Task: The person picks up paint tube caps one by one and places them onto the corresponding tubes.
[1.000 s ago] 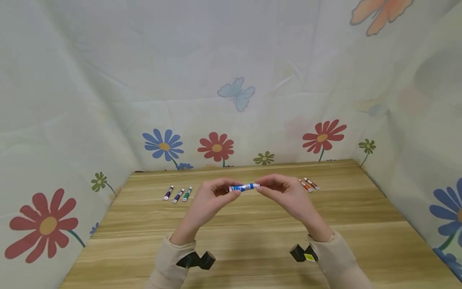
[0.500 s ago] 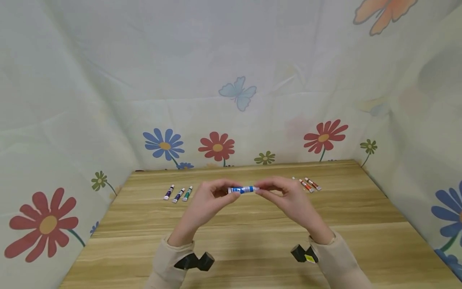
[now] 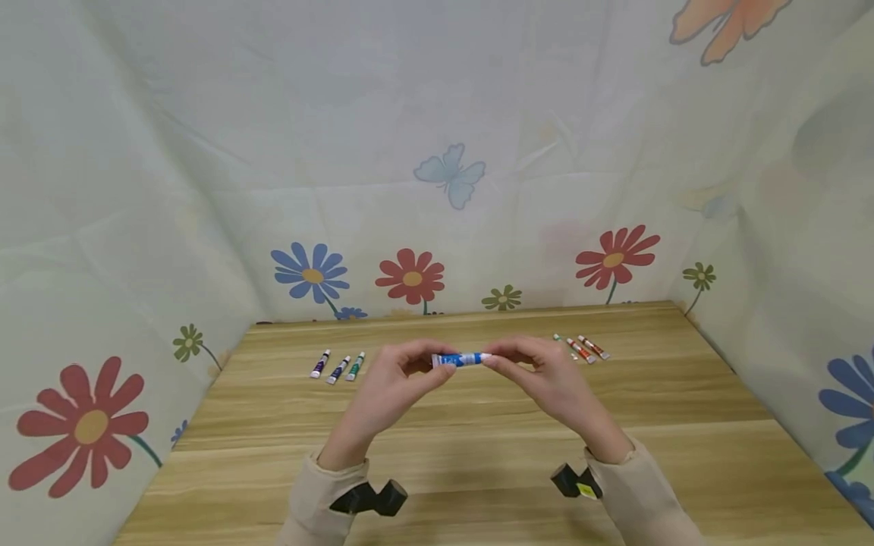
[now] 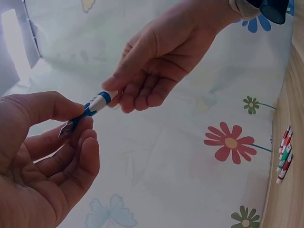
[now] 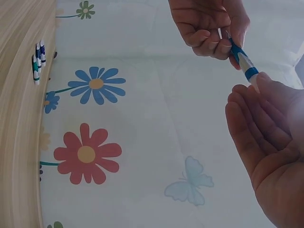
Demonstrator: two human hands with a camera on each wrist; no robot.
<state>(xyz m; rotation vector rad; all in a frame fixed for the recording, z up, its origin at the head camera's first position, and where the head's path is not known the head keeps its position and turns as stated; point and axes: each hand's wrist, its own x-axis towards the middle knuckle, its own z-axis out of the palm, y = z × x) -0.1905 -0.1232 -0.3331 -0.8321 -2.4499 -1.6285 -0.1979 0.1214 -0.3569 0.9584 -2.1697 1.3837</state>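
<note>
A blue and white paint tube [image 3: 459, 359] is held level above the middle of the table, its white cap to the right. My left hand [image 3: 392, 387] pinches the tube's flat crimped end between thumb and fingers. At the other end, my right hand [image 3: 553, 379] pinches the white cap with thumb and index finger. The left wrist view shows the blue paint tube [image 4: 99, 102] stretched between both hands, its cap partly hidden by the right fingertips. In the right wrist view the blue band of the paint tube [image 5: 251, 72] shows next to the right thumb.
Purple, dark blue and green paint tubes [image 3: 337, 368] lie side by side on the wooden table [image 3: 444, 470] at the left. Farther right, red and orange tubes [image 3: 580, 350] lie beside a partly hidden green-tipped one. A flower-printed curtain [image 3: 341, 152] encloses the back and sides.
The tube has turned slightly in the fingers, its label facing differently, and its cap end sits a little lower. Both hands have barely moved and keep their hold.
</note>
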